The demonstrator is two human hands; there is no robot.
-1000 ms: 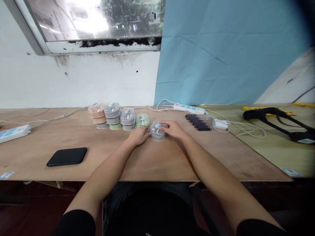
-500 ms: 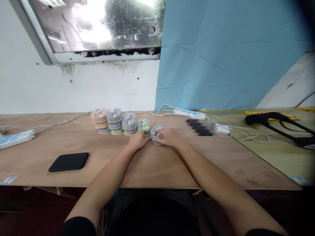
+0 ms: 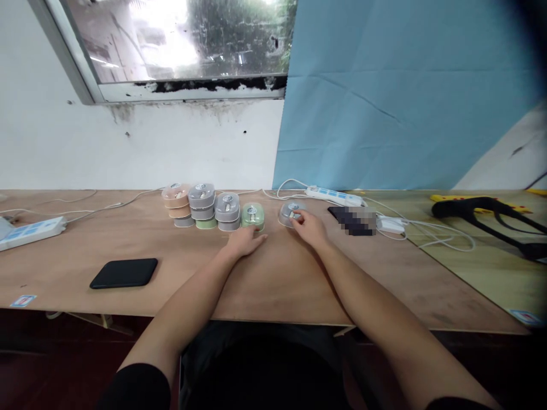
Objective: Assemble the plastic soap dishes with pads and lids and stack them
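A small grey plastic box with a clear domed lid [image 3: 285,214] sits on the table, apart from the others. The fingers of my right hand [image 3: 311,229] are closed on its right side and top. My left hand [image 3: 244,241] lies open with its thumb out to the right, at the near side of a green box of the same kind [image 3: 253,215]. Its fingertips are partly hidden against that box. Left of the green box stand a lower grey stack [image 3: 227,212], a taller grey and green stack [image 3: 201,205] and an orange and grey stack [image 3: 176,205].
A black flat case [image 3: 125,273] rests at the left front. White power strips lie at the far left [image 3: 34,232] and the back [image 3: 335,196], with loose cables. To the right are a partly blurred dark object [image 3: 351,221], a white adapter [image 3: 391,224] and a black frame [image 3: 465,206].
My right hand has moved right and back with the grey box, leaving a gap beside the green box. My left hand has stayed near the green box, its thumb now away from the grey one.
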